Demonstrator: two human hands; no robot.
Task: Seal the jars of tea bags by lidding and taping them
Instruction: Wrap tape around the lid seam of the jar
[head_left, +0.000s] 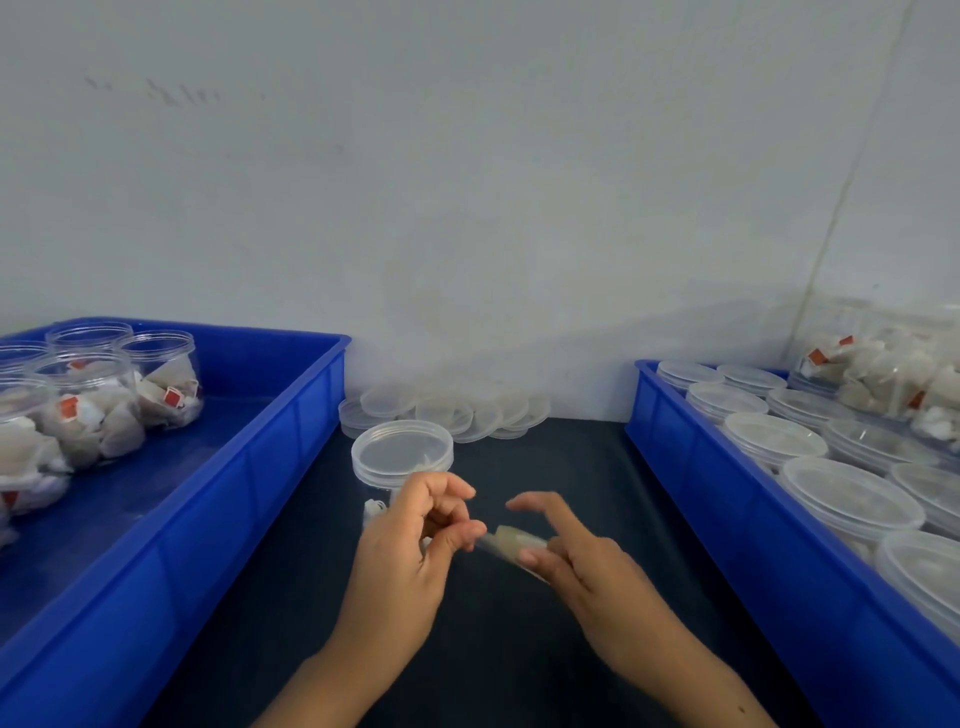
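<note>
A clear plastic jar of tea bags (401, 457) stands on the dark table with its lid on, just beyond my hands. My right hand (582, 564) grips a roll of clear tape (519, 543), its index finger raised. My left hand (410, 540) pinches the free end of the tape between thumb and fingers, close in front of the jar. The lower part of the jar is hidden behind my left hand.
A blue tray (291, 447) on the left holds several open jars of tea bags (98, 410). A blue tray (691, 467) on the right holds several lidded jars (852, 499). Loose clear lids (467, 410) lie against the wall.
</note>
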